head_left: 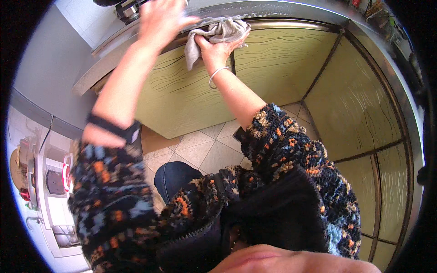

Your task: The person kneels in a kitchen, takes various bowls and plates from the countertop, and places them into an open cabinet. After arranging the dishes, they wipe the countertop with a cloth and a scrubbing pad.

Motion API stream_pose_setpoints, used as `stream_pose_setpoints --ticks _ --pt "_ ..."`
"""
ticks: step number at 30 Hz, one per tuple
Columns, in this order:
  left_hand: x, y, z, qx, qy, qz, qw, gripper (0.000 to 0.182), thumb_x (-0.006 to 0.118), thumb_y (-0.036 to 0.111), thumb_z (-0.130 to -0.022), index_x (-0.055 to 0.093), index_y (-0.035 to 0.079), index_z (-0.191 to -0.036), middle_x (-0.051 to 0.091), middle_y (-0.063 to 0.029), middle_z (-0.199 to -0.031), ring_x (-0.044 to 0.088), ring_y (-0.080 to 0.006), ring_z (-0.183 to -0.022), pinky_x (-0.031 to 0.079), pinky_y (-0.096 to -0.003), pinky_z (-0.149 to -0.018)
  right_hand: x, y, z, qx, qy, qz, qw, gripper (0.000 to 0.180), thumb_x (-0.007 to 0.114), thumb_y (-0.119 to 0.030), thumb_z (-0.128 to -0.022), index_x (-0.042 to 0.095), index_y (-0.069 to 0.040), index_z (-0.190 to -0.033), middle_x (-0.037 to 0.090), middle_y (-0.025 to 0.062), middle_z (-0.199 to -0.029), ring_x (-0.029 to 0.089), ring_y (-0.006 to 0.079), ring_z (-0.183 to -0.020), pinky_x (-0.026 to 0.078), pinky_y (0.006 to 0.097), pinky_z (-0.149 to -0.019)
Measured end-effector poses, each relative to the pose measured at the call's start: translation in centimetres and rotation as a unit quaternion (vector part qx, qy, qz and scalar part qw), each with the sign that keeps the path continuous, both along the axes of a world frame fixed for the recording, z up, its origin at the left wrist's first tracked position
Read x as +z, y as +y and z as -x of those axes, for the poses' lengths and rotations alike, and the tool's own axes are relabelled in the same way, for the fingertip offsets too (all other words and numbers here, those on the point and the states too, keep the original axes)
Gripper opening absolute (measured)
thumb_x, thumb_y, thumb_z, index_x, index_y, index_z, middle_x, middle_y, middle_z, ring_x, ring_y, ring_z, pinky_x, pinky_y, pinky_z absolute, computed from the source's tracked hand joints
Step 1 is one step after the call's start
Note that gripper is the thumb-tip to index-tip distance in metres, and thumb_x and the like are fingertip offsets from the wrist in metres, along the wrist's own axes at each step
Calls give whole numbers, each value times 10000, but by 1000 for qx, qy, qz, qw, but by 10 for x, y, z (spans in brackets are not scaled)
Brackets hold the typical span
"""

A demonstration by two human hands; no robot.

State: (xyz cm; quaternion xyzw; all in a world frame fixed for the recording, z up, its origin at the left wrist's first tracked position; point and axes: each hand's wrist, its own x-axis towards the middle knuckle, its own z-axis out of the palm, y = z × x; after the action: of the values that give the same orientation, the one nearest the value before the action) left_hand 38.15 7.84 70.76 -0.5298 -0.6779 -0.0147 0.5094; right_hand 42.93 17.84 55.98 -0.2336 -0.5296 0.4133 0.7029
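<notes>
My right hand (218,54) grips a bunched grey cloth (225,31) at the edge of the metal countertop (290,12). One end of the cloth hangs down over a cabinet door (191,82). White suds or droplets lie on the counter surface just beyond the cloth. My left hand (162,22) is raised at the top of the view, blurred, with its thumb out to the side. Its fingers are partly cut off by the picture's edge, so what they hold, if anything, is hidden. A black and metal appliance (129,11) stands just left of that hand.
Olive-green cabinet doors (362,92) with wavy lines and dark metal frames wrap around the front and right. A grey panel (51,85) rises at the left. My knee (175,179) is above the tiled floor (215,146). A brown board (157,140) lies under the left cabinet.
</notes>
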Motion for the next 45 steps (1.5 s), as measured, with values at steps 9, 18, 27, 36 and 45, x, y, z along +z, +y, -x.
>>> stream_pose_setpoints --ticks 9,18,27,36,45 --pt "4 -110 41 92 4 19 996 529 632 570 -758 574 101 -994 633 -56 -951 587 -237 -955 374 -417 -830 -1 -1 3 50 35 -2 998 1444 898 -357 -476 -94 36 -1448 20 271 -1517 35 399 -1416 -9 508 -1158" --pt "-17 24 -2 -20 -11 22 1000 484 684 474 -747 548 43 -920 569 -125 -903 522 -286 -940 357 -420 -846 -7 2 3 63 -12 33 997 1452 901 -355 -468 -98 43 -1444 26 272 -1511 30 404 -1414 -7 505 -1158" --pt "-1 -57 18 47 5 17 999 537 658 551 -740 568 93 -1004 623 -57 -962 577 -238 -970 376 -423 -837 1 -1 0 31 12 24 999 1462 907 -325 -442 -88 23 -1455 34 273 -1511 48 392 -1419 -18 502 -1159" --pt "-12 -61 36 17 -11 7 1000 521 648 560 -749 585 105 -995 621 -48 -983 565 -227 -1000 356 -425 -868 -5 -2 2 41 -4 9 999 1454 904 -344 -461 -91 30 -1452 43 277 -1513 32 403 -1416 -9 509 -1156" --pt "-2 1 3 -30 26 -6 999 514 622 545 -782 568 83 -1000 614 -82 -985 578 -264 -981 393 -432 -822 3 -6 0 24 3 -3 1000 1452 897 -354 -466 -98 38 -1447 13 281 -1510 31 402 -1416 12 515 -1158"
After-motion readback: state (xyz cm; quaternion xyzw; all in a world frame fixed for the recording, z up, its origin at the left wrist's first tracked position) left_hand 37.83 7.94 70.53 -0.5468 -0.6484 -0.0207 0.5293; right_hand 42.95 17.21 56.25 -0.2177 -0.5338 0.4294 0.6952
